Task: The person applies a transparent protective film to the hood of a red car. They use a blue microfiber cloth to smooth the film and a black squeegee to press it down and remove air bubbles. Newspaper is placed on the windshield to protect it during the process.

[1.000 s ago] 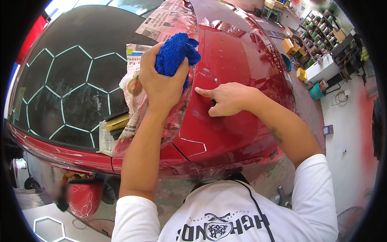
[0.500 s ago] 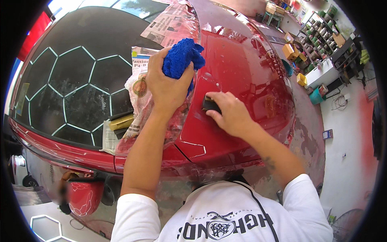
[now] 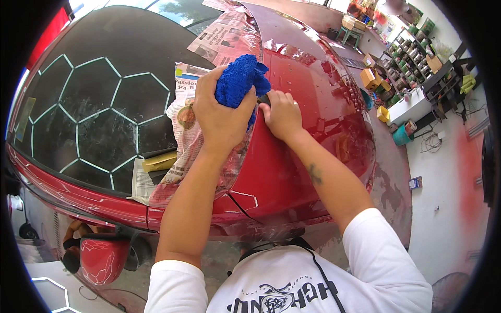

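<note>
- Blue cloth (image 3: 241, 78) is gripped in a bunch between the thumb and fingers of the left hand (image 3: 216, 115), above the newspaper (image 3: 188, 138).
- Dark pad (image 3: 264, 99), largely hidden, is pinched between the thumb and fingers of the right hand (image 3: 283, 115), at the left border of the red panel (image 3: 334, 120), just beside the cloth.
- Gold-coloured block (image 3: 160, 162) is noted at the near left, beside the newspaper.
- Rubbing of the panel is judged to be in hand. The pad should be held flat, pressure spread evenly and strokes ended short of the paper, which could be torn or lifted. Residue should be wiped off so that the finish can be checked.
- Legible headlines are borne by the newspaper; bold dark lettering and an emblem are carried on the white shirt (image 3: 360, 276). The label on the small blue container (image 3: 415, 183) at right cannot be read.
</note>
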Demonstrator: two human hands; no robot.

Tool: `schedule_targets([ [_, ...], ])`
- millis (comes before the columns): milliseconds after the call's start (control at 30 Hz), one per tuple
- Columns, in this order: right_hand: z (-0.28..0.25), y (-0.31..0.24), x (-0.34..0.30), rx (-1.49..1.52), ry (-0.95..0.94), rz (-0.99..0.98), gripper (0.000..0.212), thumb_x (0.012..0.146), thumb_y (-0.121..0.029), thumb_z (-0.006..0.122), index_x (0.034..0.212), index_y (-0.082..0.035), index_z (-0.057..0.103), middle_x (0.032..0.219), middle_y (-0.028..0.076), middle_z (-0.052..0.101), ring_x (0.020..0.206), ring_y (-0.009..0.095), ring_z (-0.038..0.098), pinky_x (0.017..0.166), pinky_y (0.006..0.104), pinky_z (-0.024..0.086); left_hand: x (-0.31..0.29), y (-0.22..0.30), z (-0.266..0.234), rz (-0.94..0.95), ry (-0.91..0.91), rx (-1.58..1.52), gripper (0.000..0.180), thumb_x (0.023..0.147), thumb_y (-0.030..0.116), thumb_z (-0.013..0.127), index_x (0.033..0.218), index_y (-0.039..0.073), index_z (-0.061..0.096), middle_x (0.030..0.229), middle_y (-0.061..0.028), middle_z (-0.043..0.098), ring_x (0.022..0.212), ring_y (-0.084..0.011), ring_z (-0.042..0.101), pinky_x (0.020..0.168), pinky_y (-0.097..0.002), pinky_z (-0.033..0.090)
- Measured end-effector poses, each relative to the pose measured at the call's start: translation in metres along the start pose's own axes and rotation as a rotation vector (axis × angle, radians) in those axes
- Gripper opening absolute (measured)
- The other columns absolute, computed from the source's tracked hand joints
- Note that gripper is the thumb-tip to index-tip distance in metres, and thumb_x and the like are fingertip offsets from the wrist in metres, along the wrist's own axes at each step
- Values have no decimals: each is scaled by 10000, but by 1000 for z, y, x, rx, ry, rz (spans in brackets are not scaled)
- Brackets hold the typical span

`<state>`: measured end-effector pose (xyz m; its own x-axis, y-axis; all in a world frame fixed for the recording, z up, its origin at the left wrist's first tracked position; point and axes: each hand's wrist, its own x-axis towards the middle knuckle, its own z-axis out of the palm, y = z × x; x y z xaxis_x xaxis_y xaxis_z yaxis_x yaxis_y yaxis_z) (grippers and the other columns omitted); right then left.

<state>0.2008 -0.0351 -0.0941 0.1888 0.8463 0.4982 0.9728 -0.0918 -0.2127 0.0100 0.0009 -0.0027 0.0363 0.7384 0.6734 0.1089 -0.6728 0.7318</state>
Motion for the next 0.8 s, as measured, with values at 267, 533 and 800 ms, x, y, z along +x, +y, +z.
schedule_targets([
  [267,-24,-28,-50,24,-5,-96,552,969,-310,811,1468,-111,684,1243,77,730,1137,309,688,951,492,572,3,0,-12,79,21,80,548,853,161,920,1320,-3,684,1212,-127,728,1094,-235,713,1001,-395,559],
  [533,-17,-31,-47,26,6,17,567,969,-320,819,1458,-76,668,1213,121,732,1122,335,687,923,488,577,-6,13,-2,174,-54,89,517,830,135,915,1279,3,695,1202,-174,723,1104,-336,719,1018,-453,557],
  [800,-171,16,-200,110,25,143,633,880,-232,880,1458,-75,674,1183,144,765,1089,402,704,970,523,553,-54,15,2,415,-496,238,629,722,231,917,1319,212,722,1346,-168,678,1110,-417,744,917,-508,639],
])
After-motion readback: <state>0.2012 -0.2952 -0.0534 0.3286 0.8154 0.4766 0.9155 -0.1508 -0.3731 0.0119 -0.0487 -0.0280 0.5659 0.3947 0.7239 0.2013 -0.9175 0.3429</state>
